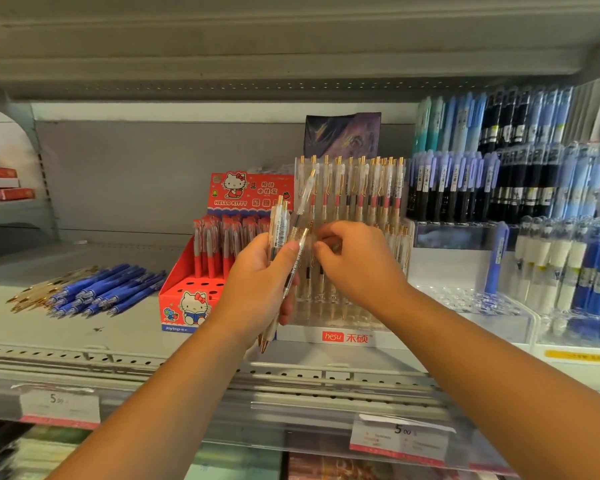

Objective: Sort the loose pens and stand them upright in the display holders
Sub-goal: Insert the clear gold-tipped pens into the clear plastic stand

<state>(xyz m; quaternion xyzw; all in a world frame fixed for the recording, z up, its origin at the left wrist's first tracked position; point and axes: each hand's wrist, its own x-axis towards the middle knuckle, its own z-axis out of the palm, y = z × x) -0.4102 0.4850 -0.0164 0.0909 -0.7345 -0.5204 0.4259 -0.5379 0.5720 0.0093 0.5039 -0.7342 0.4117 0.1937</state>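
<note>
My left hand (257, 282) grips a bunch of clear pens with gold trim (280, 223), tips pointing down past my palm. One pen of the bunch (305, 194) leans up to the right. My right hand (354, 261) is pinched with its fingertips at that pen's lower part, in front of the clear display holder (347, 336) with a white base. Matching gold-clip pens (361, 188) stand upright in that holder. A loose pile of blue pens (108, 289) and gold pens (39, 292) lies flat on the shelf at left.
A red cartoon-cat pen box (184, 303) with red pens stands left of the clear holder. Tiered holders of blue, black and white pens (499, 188) fill the right side. The shelf above (291, 46) hangs low. Price tags (399, 438) line the shelf's front edge.
</note>
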